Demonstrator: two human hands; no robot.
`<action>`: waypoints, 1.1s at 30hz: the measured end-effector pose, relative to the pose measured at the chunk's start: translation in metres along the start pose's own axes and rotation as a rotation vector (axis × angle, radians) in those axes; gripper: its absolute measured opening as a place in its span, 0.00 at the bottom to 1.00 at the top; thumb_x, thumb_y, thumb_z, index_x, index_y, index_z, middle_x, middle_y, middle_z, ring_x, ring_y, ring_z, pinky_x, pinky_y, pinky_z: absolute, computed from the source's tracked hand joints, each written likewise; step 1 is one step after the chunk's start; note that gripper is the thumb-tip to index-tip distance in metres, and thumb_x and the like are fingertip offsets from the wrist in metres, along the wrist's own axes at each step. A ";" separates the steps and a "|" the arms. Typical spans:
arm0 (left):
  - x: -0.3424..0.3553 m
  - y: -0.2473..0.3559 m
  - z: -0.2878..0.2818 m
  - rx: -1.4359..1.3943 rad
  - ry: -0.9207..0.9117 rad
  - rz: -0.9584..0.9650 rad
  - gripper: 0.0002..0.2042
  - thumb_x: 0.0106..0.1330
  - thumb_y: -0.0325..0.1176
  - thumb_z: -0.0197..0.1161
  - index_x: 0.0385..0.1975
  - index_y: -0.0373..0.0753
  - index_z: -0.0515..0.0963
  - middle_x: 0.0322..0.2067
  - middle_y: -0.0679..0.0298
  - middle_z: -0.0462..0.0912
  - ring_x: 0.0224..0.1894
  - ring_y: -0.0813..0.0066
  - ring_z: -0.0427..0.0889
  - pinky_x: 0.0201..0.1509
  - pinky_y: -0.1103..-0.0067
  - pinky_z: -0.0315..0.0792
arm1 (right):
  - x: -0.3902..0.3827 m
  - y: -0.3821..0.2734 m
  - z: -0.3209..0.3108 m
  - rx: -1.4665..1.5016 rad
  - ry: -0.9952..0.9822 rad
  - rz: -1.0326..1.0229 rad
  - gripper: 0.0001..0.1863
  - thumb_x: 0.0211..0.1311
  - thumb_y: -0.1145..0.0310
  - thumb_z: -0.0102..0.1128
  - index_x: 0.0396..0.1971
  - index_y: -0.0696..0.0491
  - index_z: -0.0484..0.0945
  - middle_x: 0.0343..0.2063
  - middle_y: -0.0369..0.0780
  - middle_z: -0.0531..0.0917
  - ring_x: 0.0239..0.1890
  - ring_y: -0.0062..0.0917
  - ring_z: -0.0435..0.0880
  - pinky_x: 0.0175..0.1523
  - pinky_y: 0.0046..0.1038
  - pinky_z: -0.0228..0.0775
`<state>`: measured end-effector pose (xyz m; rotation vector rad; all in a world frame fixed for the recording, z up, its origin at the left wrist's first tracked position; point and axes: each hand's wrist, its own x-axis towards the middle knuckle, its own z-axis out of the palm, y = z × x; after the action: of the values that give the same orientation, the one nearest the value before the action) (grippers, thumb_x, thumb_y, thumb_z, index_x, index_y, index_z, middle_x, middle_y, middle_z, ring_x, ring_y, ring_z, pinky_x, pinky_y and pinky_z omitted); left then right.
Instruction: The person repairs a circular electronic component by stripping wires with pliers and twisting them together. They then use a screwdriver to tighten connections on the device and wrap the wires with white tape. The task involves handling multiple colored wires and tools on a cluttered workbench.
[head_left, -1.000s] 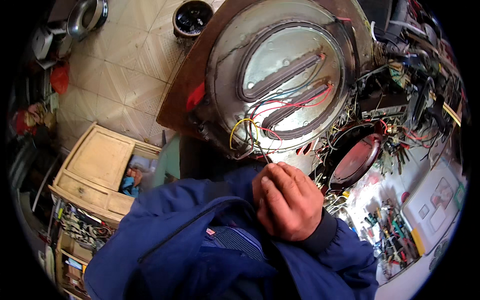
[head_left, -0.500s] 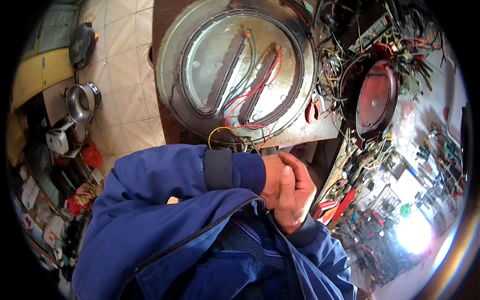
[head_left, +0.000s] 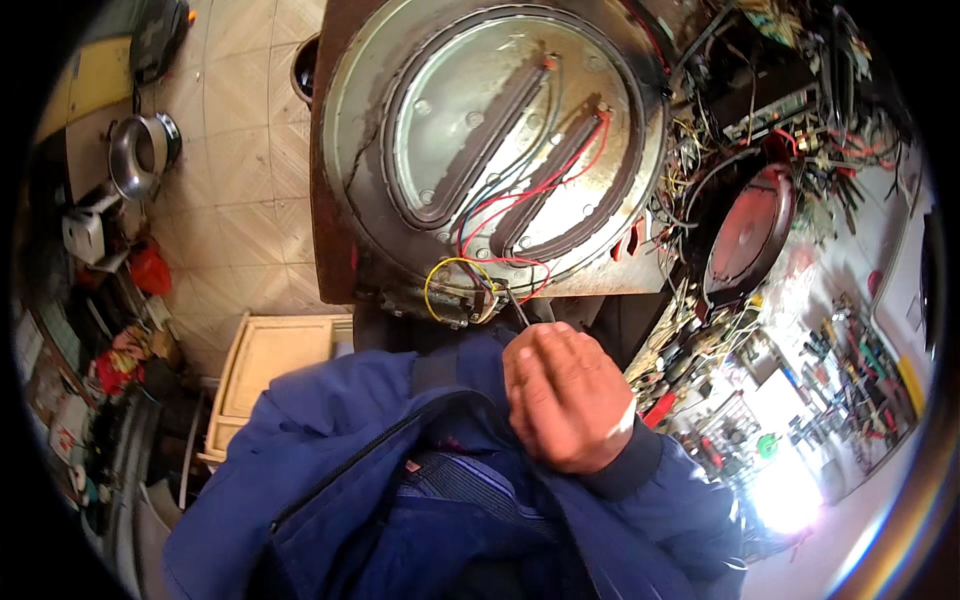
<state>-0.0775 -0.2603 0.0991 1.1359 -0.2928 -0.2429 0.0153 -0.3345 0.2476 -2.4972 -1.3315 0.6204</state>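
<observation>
From the head view, we look down on a wide, round, silver-grey metal appliance shell (head_left: pixel 515 140) with raised rings and two dark slanted strips, lying on a brown worktop (head_left: pixel 336 250). Across its face we follow thin red wires (head_left: pixel 540 190) and a dark blue-green wire (head_left: pixel 553 105) toward its near edge, where a yellow wire (head_left: pixel 427 290) makes a loop beside a dark hinge-like block (head_left: pixel 410 303).

Just below that edge, our right hand (head_left: pixel 570 395) has its fingers curled closed on a slim metal rod (head_left: pixel 518 310), whose far end reaches the wire ends at the shell's rim. The left hand is hidden behind the right one, so we cannot tell whether it grasps anything.

Right beside the shell we see pliers with red handles (head_left: pixel 628 240), then tangled cables (head_left: pixel 680 205) and a dark round pan with a reddish inner face (head_left: pixel 745 235). Well to the shell's left, over the pale tiled floor (head_left: pixel 235 180), we find a shiny metal pot (head_left: pixel 138 155) and a red plastic bag (head_left: pixel 150 270); below and left of it stands a pale wooden cabinet (head_left: pixel 268 370).
</observation>
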 end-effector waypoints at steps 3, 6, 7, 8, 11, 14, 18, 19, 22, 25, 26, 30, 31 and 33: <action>-0.021 -0.035 0.047 0.082 0.356 -0.039 0.19 0.71 0.43 0.54 0.51 0.35 0.80 0.47 0.57 0.85 0.51 0.60 0.83 0.57 0.69 0.76 | 0.012 -0.002 -0.003 -0.136 -0.110 -0.233 0.15 0.57 0.71 0.64 0.41 0.64 0.85 0.45 0.56 0.86 0.49 0.48 0.87 0.54 0.46 0.83; -0.020 -0.114 0.163 0.532 0.833 -0.369 0.20 0.74 0.43 0.53 0.54 0.33 0.79 0.48 0.57 0.84 0.53 0.60 0.83 0.61 0.70 0.76 | 0.019 -0.001 -0.003 -0.106 -0.126 -0.258 0.16 0.54 0.72 0.66 0.41 0.65 0.84 0.45 0.56 0.86 0.49 0.49 0.87 0.54 0.45 0.82; -0.001 -0.105 0.145 0.255 0.812 -0.201 0.20 0.74 0.43 0.54 0.54 0.33 0.78 0.47 0.58 0.84 0.53 0.60 0.83 0.61 0.70 0.75 | 0.017 0.007 -0.005 -0.034 -0.119 -0.231 0.15 0.55 0.70 0.66 0.40 0.65 0.84 0.45 0.55 0.85 0.47 0.47 0.87 0.53 0.45 0.82; 0.011 -0.089 0.120 -0.005 0.750 -0.029 0.20 0.73 0.43 0.55 0.54 0.33 0.78 0.46 0.58 0.84 0.53 0.60 0.82 0.61 0.69 0.75 | 0.015 0.014 -0.007 0.004 -0.119 -0.208 0.17 0.55 0.70 0.66 0.42 0.65 0.84 0.45 0.55 0.85 0.48 0.48 0.87 0.55 0.45 0.81; 0.018 -0.007 0.050 0.060 0.636 0.156 0.17 0.62 0.40 0.63 0.46 0.36 0.78 0.41 0.59 0.82 0.50 0.59 0.81 0.55 0.66 0.75 | 0.012 0.012 -0.012 0.081 -0.084 -0.102 0.23 0.52 0.72 0.67 0.49 0.65 0.81 0.48 0.56 0.83 0.50 0.50 0.85 0.58 0.46 0.79; 0.018 0.036 -0.012 0.391 0.333 0.169 0.16 0.53 0.36 0.64 0.40 0.36 0.78 0.42 0.54 0.81 0.47 0.50 0.80 0.53 0.62 0.76 | 0.007 0.006 -0.008 0.175 0.047 0.060 0.24 0.55 0.76 0.65 0.53 0.66 0.78 0.50 0.57 0.82 0.52 0.52 0.84 0.59 0.41 0.78; -0.003 0.069 -0.041 0.702 0.502 0.041 0.17 0.46 0.31 0.71 0.38 0.37 0.80 0.40 0.57 0.82 0.45 0.54 0.82 0.49 0.64 0.78 | -0.002 -0.003 0.001 0.263 0.166 0.446 0.26 0.57 0.72 0.68 0.56 0.66 0.76 0.47 0.55 0.83 0.42 0.45 0.86 0.49 0.39 0.79; -0.012 0.076 -0.056 0.723 0.520 0.064 0.18 0.44 0.29 0.72 0.38 0.37 0.81 0.41 0.59 0.81 0.46 0.56 0.82 0.50 0.64 0.79 | -0.005 -0.007 0.001 0.351 0.139 0.621 0.25 0.59 0.72 0.68 0.56 0.66 0.76 0.43 0.54 0.84 0.39 0.40 0.86 0.45 0.37 0.79; -0.023 0.099 -0.097 0.933 0.690 0.178 0.17 0.43 0.25 0.73 0.37 0.37 0.82 0.45 0.56 0.83 0.45 0.53 0.82 0.50 0.63 0.79 | -0.013 -0.001 0.000 0.693 -0.085 1.047 0.22 0.65 0.71 0.65 0.55 0.68 0.77 0.32 0.47 0.85 0.29 0.25 0.84 0.36 0.29 0.75; -0.018 0.091 -0.134 1.130 0.936 -0.014 0.27 0.50 0.28 0.73 0.54 0.35 0.77 0.57 0.47 0.76 0.61 0.47 0.73 0.67 0.61 0.67 | -0.023 -0.002 0.009 0.990 -0.077 1.214 0.19 0.69 0.70 0.63 0.52 0.69 0.80 0.21 0.38 0.83 0.24 0.16 0.78 0.32 0.23 0.71; -0.013 0.083 -0.146 1.138 0.965 -0.065 0.32 0.52 0.28 0.74 0.60 0.34 0.72 0.61 0.46 0.72 0.64 0.47 0.70 0.69 0.61 0.65 | -0.024 -0.005 0.011 1.010 -0.077 1.233 0.19 0.69 0.70 0.63 0.52 0.69 0.80 0.21 0.38 0.83 0.24 0.16 0.78 0.31 0.24 0.71; -0.004 0.049 -0.154 0.775 0.995 -0.090 0.44 0.57 0.30 0.74 0.73 0.33 0.56 0.69 0.43 0.62 0.71 0.45 0.63 0.75 0.61 0.59 | -0.034 -0.013 0.028 0.844 -0.077 1.138 0.19 0.68 0.69 0.65 0.52 0.67 0.81 0.21 0.42 0.84 0.24 0.19 0.80 0.31 0.27 0.71; -0.005 0.044 -0.155 0.751 0.989 -0.104 0.45 0.58 0.30 0.74 0.74 0.33 0.55 0.69 0.43 0.62 0.71 0.45 0.63 0.76 0.61 0.59 | -0.034 -0.014 0.029 0.768 -0.084 1.093 0.19 0.67 0.69 0.65 0.53 0.66 0.81 0.22 0.44 0.84 0.24 0.21 0.81 0.31 0.28 0.71; -0.009 0.040 -0.158 0.709 0.970 -0.140 0.47 0.60 0.30 0.74 0.76 0.32 0.51 0.70 0.43 0.61 0.72 0.45 0.63 0.77 0.61 0.57 | -0.025 -0.021 0.023 0.515 -0.136 0.943 0.18 0.67 0.68 0.64 0.50 0.64 0.82 0.25 0.50 0.85 0.26 0.36 0.87 0.33 0.36 0.75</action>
<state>-0.0288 -0.1062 0.0732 1.8326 0.6142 0.3330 -0.0234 -0.3429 0.2422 -2.5142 0.1043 1.1353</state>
